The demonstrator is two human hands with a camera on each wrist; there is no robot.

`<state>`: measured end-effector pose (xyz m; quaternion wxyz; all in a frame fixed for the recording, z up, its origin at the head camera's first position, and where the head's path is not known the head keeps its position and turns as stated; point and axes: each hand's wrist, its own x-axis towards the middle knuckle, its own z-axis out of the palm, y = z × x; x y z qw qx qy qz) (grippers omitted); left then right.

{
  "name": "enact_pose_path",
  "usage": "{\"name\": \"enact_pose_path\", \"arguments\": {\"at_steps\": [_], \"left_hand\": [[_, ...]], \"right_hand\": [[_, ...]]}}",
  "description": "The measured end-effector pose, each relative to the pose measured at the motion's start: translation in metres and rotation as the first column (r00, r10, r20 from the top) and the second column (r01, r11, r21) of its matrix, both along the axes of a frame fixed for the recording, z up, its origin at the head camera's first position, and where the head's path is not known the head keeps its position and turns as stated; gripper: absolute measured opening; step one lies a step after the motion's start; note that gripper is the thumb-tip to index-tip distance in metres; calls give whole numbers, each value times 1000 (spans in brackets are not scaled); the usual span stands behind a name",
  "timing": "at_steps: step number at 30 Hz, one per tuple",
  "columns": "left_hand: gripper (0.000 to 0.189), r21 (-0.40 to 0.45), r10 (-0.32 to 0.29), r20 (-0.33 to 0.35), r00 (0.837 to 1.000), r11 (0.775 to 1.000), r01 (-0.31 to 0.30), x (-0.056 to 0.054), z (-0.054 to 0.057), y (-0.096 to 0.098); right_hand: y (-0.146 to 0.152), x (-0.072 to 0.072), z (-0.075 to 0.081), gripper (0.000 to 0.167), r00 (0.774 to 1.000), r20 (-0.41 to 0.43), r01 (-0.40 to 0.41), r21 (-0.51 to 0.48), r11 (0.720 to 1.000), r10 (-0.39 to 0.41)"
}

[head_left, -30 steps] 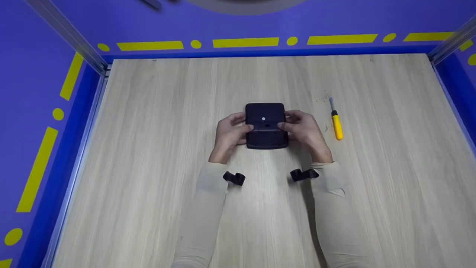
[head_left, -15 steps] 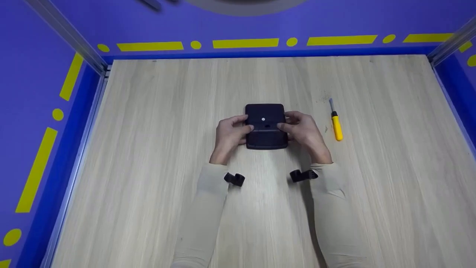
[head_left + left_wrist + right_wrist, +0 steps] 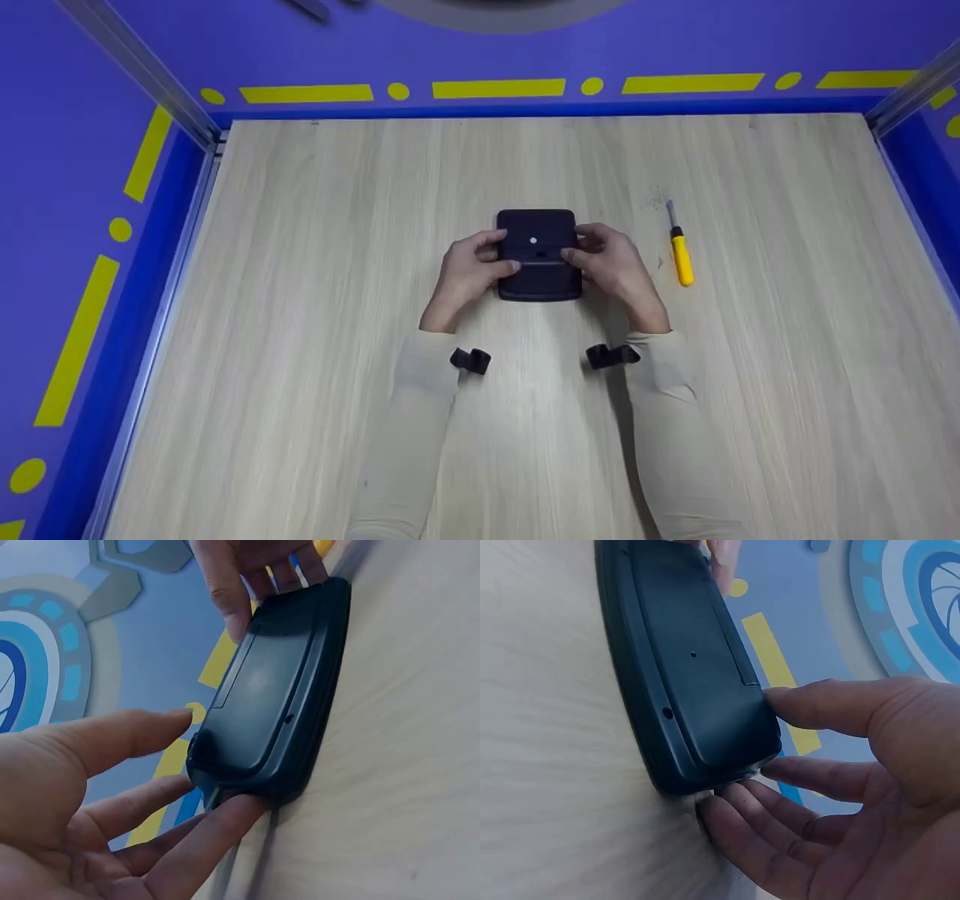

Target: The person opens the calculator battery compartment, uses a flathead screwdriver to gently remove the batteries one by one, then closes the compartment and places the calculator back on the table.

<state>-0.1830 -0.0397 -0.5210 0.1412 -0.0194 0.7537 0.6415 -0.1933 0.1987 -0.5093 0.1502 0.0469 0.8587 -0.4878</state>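
A black plastic device [image 3: 538, 281] with rounded corners lies on the table between both hands. A small white dot marks its upper part, and its near part is a raised panel with a seam and small holes. My left hand [image 3: 465, 274] holds the left side, thumb over the top face, fingers along the edge. At the opposite side my right hand [image 3: 609, 261] grips the edge, its thumb on top and the other fingers partly hidden beside it. The left wrist view shows the left fingers [image 3: 202, 844] against the end of the casing.
A yellow screwdriver [image 3: 682, 259] with a black collar lies right of the right hand, its tip pointing to the back. Small dark specks [image 3: 658, 199] are near the tip. Blue walls [image 3: 495, 52] with yellow marks border the wooden table [image 3: 300, 300].
My left thumb has slid a little inward and nearer me over the device, and a left finger now reaches onto its upper left edge. The right hand and the device stay nearly still.
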Motion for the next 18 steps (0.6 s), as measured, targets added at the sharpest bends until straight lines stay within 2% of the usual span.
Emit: {"name": "enact_pose_path", "arguments": {"at_steps": [5,12,15,18], "left_hand": [[60,-130,-36,-89,995,991,24,0,3,0],[61,-239,-62,-184,981,971,16,0,4,-4],[62,-303,-100,-234,967,953,26,-1,3,-4],[65,-393,-162,-262,951,918,48,-1,1,-4]], "right_hand": [[-2,1,0,53,993,-113,-7,70,998,15],[-2,3,-2,42,958,-286,-19,38,999,29],[-4,4,-2,38,938,-341,-54,12,998,54],[-6,5,-2,34,923,-374,-101,-4,995,93]]}}
